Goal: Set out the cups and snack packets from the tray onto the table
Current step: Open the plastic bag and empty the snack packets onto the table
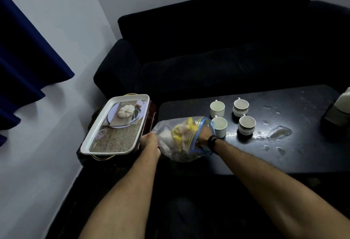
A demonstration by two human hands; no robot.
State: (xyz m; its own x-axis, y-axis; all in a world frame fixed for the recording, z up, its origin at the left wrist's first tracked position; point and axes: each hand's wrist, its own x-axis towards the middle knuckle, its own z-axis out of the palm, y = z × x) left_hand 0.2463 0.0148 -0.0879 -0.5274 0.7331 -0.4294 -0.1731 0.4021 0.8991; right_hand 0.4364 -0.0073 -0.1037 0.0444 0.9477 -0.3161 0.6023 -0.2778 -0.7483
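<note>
We are on the snack step: four cups (217,107) already stand on the dark surface (303,125) right of centre, and the tray (86,147) at centre left is emptied. Our left hand (149,141) pinches the clear zip bag (170,140) of packets at its closed end; our right hand (203,134) reaches into its mouth, fingers hidden, so we cannot tell its grip. Next we likely draw packets out, minding the nearest cup.

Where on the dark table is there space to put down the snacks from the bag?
Bare table lies right of the four cups, toward the near edge, though wet patches spot it. It is crowded by the cups, where the right hand reaches into the plastic bag that the left hand holds.
</note>
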